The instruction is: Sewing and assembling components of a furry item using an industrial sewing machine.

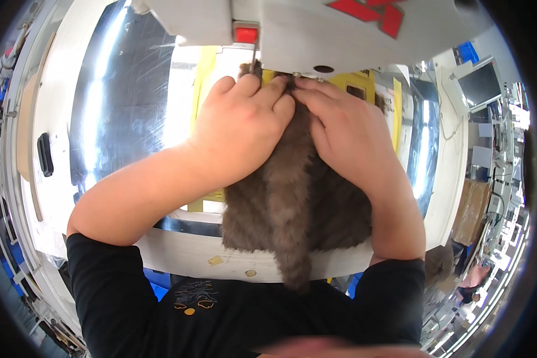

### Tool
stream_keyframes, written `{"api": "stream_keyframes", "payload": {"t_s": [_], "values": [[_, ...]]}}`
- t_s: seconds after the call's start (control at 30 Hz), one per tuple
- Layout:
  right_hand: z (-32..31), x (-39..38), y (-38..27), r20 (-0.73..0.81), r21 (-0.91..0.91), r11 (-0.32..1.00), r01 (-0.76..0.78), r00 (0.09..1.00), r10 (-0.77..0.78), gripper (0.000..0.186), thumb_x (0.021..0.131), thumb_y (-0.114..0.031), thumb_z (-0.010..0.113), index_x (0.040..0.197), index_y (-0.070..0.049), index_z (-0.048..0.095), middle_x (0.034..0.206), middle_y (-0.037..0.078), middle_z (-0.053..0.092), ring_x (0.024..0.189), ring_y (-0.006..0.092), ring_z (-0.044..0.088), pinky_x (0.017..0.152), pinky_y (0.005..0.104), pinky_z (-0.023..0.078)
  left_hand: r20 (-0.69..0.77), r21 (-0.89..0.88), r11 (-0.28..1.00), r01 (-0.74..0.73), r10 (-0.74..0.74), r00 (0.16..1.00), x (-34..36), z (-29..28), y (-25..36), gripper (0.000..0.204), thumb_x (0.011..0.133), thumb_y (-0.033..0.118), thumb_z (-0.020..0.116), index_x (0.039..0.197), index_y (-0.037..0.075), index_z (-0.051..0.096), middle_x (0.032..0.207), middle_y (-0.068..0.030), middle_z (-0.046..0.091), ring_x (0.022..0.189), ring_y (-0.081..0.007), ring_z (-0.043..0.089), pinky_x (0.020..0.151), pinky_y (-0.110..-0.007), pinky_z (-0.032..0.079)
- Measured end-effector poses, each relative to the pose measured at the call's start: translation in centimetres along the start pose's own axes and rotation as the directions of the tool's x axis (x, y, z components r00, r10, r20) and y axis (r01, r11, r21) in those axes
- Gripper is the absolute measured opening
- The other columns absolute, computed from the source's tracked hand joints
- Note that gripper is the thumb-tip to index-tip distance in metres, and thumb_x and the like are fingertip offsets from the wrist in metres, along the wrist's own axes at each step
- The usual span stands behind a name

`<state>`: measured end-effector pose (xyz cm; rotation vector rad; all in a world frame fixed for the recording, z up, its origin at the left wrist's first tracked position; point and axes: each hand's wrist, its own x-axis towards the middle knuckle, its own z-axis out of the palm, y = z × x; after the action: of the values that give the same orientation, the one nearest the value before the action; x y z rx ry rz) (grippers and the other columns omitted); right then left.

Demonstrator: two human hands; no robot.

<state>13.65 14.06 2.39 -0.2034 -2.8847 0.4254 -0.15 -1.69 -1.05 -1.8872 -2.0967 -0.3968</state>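
A piece of brown furry fabric [298, 203] lies on the table under a white sewing machine head [316, 30]. My left hand [241, 122] presses down on the fur's left side, fingers curled at its top edge. My right hand [346, 128] holds the fur's right side, fingertips pinching the top edge beside the left fingers, just below the machine's needle area [253, 62]. A raised furry ridge runs down between both hands and hangs over the table's front edge.
A shiny metal table top [119, 107] with a white rim [185, 253] carries yellow markings [204, 71]. A black handle [44, 154] sits at the left. A monitor [480, 83] and a cardboard box [471, 209] stand at the right.
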Motion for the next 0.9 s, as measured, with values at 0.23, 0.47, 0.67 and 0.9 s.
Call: {"api": "stream_keyframes", "payload": {"t_s": [0.23,0.47,0.67,0.9], "values": [[-0.2,-0.2,0.4,0.005,-0.014,1.000,-0.026,1.000,0.026,0.020,0.089,-0.006,0.056,0.102,-0.005,0.070,0.111,0.007,0.073,0.085,0.0322,0.071,0.070,0.0431,0.058,-0.018,-0.026,1.000,0.010,-0.011,1.000,0.4,0.3,0.2,0.030,0.082,0.014,0.061,0.110,0.008,0.070,0.126,-0.0045,0.072,0.096,-0.0215,0.064,0.080,-0.035,0.049],[0.3,-0.3,0.8,-0.064,0.021,1.000,0.016,0.998,-0.015,0.019,0.089,-0.006,0.055,0.100,-0.005,0.070,0.103,0.007,0.072,0.086,0.0327,0.071,0.071,0.0429,0.057,0.059,-0.119,0.992,0.028,-0.021,0.998,0.1,0.0,-0.3,0.048,0.079,0.015,0.065,0.126,0.007,0.067,0.136,-0.0099,0.067,0.104,-0.0286,0.064,0.092,-0.040,0.049],[-0.4,0.0,0.6,0.006,0.039,0.999,-0.008,1.000,0.008,0.020,0.089,-0.007,0.055,0.102,-0.006,0.071,0.103,0.008,0.072,0.092,0.0337,0.070,0.075,0.0434,0.057,-0.030,-0.221,0.946,-0.238,0.237,0.971,-1.0,-2.4,0.8,0.066,0.071,0.022,0.072,0.136,0.007,0.062,0.142,-0.0133,0.061,0.118,-0.0307,0.061,0.099,-0.044,0.046],[-0.1,0.1,2.4,0.007,0.050,0.996,0.067,0.998,-0.068,0.034,0.086,-0.001,0.054,0.114,-0.004,0.073,0.123,0.009,0.073,0.109,0.0329,0.069,0.090,0.0411,0.056,-0.118,-0.182,0.935,-0.305,0.287,0.951,-1.7,-0.8,0.8,0.036,0.082,0.014,0.062,0.116,0.003,0.067,0.125,-0.0168,0.069,0.114,-0.0305,0.067,0.094,-0.040,0.053]]}}
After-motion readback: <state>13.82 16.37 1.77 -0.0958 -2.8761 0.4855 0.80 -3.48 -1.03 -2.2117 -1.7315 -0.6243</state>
